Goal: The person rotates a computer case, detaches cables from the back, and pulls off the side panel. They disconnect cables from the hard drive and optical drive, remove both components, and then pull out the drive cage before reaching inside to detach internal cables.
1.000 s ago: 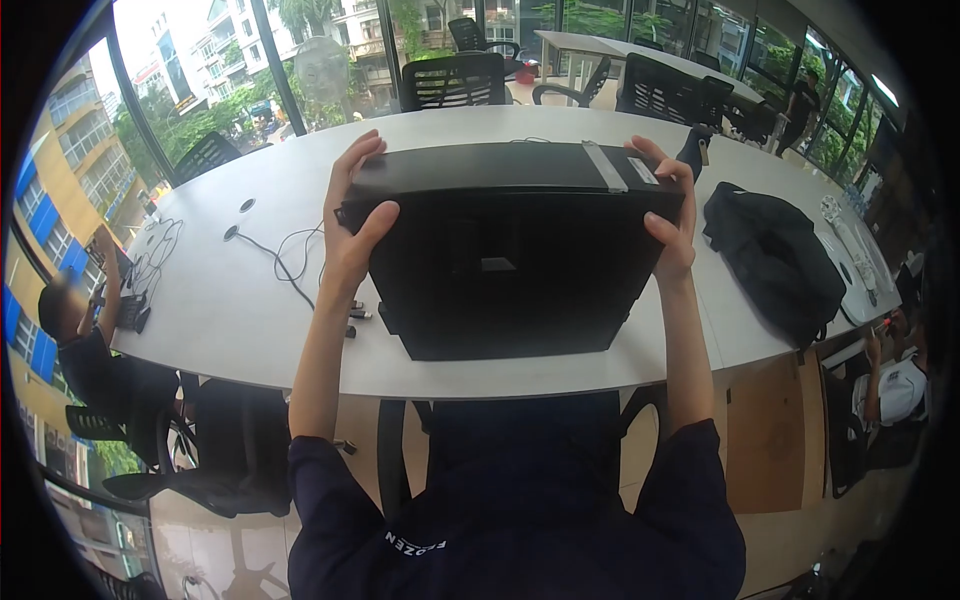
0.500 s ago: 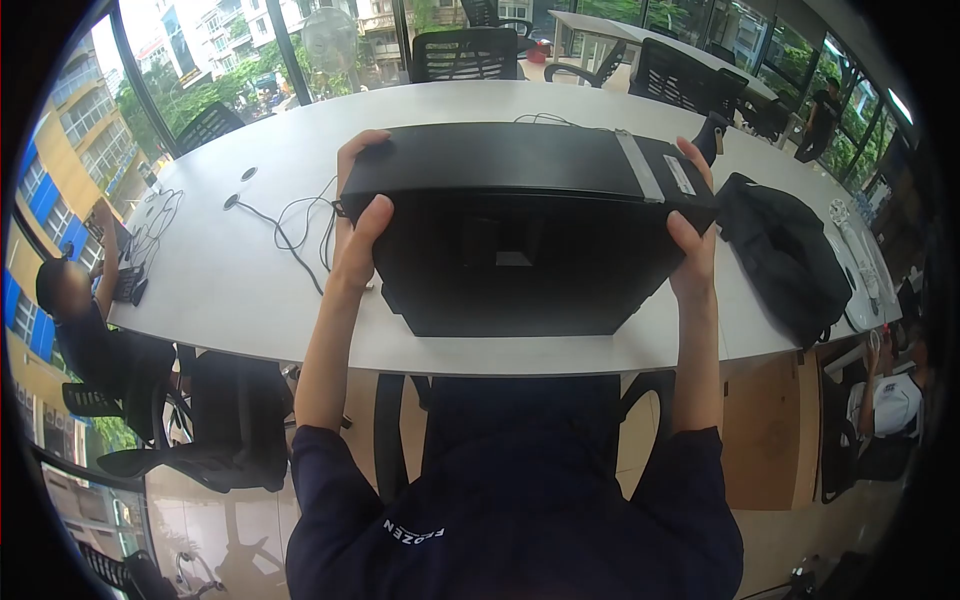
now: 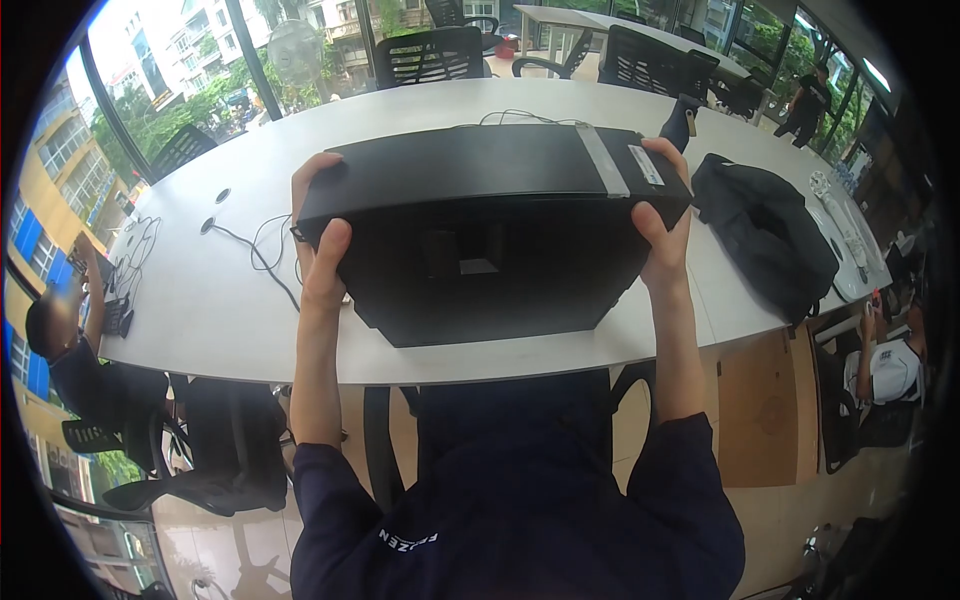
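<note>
A large black box (image 3: 470, 285) stands at the near edge of the white table (image 3: 250, 330), its top tilted down to the left. A strip of grey tape (image 3: 603, 160) crosses its top near the right end, beside a white label (image 3: 646, 165). My left hand (image 3: 322, 240) grips its upper left corner, thumb on the near face and fingers over the far side. At the upper right corner, my right hand (image 3: 662, 220) holds it the same way. Parts of the fingers are hidden behind the box.
A black bag (image 3: 765, 235) lies right of the box. Cables (image 3: 255, 255) run over the table on the left. A person (image 3: 75, 340) sits at the far left, another (image 3: 885, 370) at the right, and a third (image 3: 803, 105) stands at the back. Black chairs (image 3: 430, 58) surround the table.
The box and both hands have shifted left in view, and the box's left end sits lower than before. The whole scene has also shifted left with the camera. Both hands keep their hold.
</note>
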### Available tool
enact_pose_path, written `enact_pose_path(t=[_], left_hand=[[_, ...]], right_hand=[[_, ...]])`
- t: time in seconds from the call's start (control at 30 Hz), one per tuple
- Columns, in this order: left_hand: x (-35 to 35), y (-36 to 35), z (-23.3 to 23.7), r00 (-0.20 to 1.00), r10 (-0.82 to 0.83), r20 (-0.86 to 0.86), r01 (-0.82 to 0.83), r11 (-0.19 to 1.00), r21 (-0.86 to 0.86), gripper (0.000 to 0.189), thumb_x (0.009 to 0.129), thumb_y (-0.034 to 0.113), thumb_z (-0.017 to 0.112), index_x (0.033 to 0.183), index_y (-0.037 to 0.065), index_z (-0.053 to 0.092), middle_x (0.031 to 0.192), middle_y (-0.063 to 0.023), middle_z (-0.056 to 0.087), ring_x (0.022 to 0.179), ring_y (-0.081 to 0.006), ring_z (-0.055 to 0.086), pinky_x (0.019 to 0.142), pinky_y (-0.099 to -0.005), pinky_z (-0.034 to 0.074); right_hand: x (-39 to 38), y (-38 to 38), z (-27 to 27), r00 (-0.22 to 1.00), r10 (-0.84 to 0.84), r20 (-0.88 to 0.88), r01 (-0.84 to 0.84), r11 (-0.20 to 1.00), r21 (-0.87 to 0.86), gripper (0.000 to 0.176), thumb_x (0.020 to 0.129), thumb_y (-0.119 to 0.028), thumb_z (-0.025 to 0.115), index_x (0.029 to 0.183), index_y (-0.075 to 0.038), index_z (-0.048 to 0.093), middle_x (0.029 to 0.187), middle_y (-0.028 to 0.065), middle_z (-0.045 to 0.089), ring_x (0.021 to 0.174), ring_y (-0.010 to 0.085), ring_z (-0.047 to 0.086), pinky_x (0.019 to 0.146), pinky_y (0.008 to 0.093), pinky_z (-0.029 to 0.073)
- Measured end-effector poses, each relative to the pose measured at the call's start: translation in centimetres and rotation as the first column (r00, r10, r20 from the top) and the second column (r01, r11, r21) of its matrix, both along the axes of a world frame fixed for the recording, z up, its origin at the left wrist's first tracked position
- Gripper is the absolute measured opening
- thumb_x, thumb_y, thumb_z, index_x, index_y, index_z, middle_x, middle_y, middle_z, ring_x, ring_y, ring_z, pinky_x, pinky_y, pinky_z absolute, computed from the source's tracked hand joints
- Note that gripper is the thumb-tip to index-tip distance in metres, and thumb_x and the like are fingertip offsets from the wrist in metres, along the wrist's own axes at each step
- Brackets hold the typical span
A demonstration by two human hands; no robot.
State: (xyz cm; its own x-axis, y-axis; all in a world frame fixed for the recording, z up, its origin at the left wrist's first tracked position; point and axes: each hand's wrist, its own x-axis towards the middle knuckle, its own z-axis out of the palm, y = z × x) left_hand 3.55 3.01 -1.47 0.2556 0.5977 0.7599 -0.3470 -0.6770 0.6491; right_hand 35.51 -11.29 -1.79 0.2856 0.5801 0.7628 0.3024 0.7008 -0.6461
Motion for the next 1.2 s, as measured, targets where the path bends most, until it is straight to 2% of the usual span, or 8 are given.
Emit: enact_pose_path(t=[0.33,0.6,0.67,0.73,0.8,0.83,0.9,1.2], left_hand=[[2.2,1.0,0.2,0.999,0.012,0.037,-0.014,1.000,0.028,0.069,0.083,0.047,0.073,0.132,0.006,0.047,0.114,-0.0082,0.053,0.108,-0.0178,0.050,0.097,-0.0317,0.039],[-1.5,0.5,-4.8,0.936,0.171,-0.307,-0.191,0.981,-0.037,0.088,0.096,0.046,0.059,0.157,0.002,0.013,0.146,-0.0266,0.042,0.138,-0.0383,0.040,0.114,-0.0474,0.029],[-4.5,-1.0,-7.0,0.853,0.359,-0.378,-0.385,0.923,0.008,0.070,0.099,0.026,0.055,0.153,-0.002,0.022,0.141,-0.0276,0.045,0.133,-0.0414,0.042,0.112,-0.0489,0.032],[-10.1,0.1,-11.0,0.365,0.689,-0.625,-0.589,0.692,0.418,0.055,0.093,0.008,0.055,0.145,-0.001,0.040,0.137,-0.0240,0.049,0.127,-0.0417,0.045,0.107,-0.0495,0.036],[-14.3,0.6,-13.9,0.152,0.636,-0.757,-0.655,0.638,0.405,0.044,0.086,0.001,0.058,0.130,0.002,0.056,0.133,-0.0190,0.052,0.119,-0.0399,0.048,0.103,-0.0482,0.039],[-14.6,0.9,-15.1,0.155,0.629,-0.762,-0.660,0.640,0.395,0.044,0.086,0.001,0.058,0.130,0.002,0.056,0.133,-0.0190,0.052,0.119,-0.0399,0.048,0.103,-0.0482,0.039],[-15.3,1.2,-16.0,0.520,0.588,-0.619,-0.602,0.767,0.224,0.035,0.085,0.003,0.061,0.119,0.005,0.063,0.129,-0.0155,0.054,0.117,-0.0372,0.049,0.099,-0.0460,0.041],[-12.6,-0.5,-14.5,0.438,0.623,-0.648,-0.538,0.759,0.367,0.022,0.085,0.008,0.069,0.107,0.007,0.066,0.102,-0.0039,0.062,0.104,-0.0250,0.054,0.088,-0.0369,0.037]], right_hand=[[2.9,4.0,-0.4,0.997,-0.016,-0.073,0.019,0.999,0.039,0.080,0.075,-0.045,0.079,0.135,-0.002,0.050,0.122,0.0105,0.058,0.115,0.0202,0.056,0.102,0.0293,0.040],[3.9,4.7,-0.9,0.999,0.039,-0.026,-0.039,0.999,0.024,0.088,0.080,-0.050,0.075,0.143,0.000,0.040,0.134,0.0128,0.052,0.124,0.0236,0.053,0.107,0.0353,0.040],[3.0,4.4,-0.4,0.996,0.031,-0.082,-0.031,1.000,0.004,0.092,0.074,-0.054,0.078,0.142,-0.003,0.043,0.132,0.0125,0.052,0.126,0.0235,0.051,0.110,0.0339,0.036],[2.8,4.2,-0.6,0.995,-0.007,-0.096,0.008,1.000,0.006,0.091,0.075,-0.053,0.078,0.143,-0.003,0.042,0.133,0.0129,0.053,0.126,0.0238,0.051,0.109,0.0341,0.037],[3.5,4.3,-1.0,0.993,0.023,-0.119,-0.022,1.000,0.008,0.088,0.077,-0.051,0.077,0.143,-0.003,0.042,0.133,0.0138,0.054,0.126,0.0246,0.052,0.108,0.0344,0.038],[3.7,4.4,-1.0,0.994,0.028,-0.108,-0.026,0.999,0.022,0.087,0.079,-0.050,0.076,0.143,-0.003,0.042,0.134,0.0140,0.053,0.126,0.0250,0.053,0.108,0.0347,0.039],[3.6,4.4,-1.1,0.993,0.052,-0.105,-0.050,0.999,0.019,0.086,0.079,-0.050,0.076,0.143,-0.003,0.042,0.134,0.0138,0.053,0.126,0.0249,0.053,0.108,0.0348,0.040],[4.9,4.2,-2.0,0.962,0.246,-0.116,-0.249,0.968,-0.014,0.072,0.095,-0.043,0.060,0.151,-0.008,0.032,0.140,0.0136,0.051,0.127,0.0265,0.052,0.109,0.0383,0.042]])
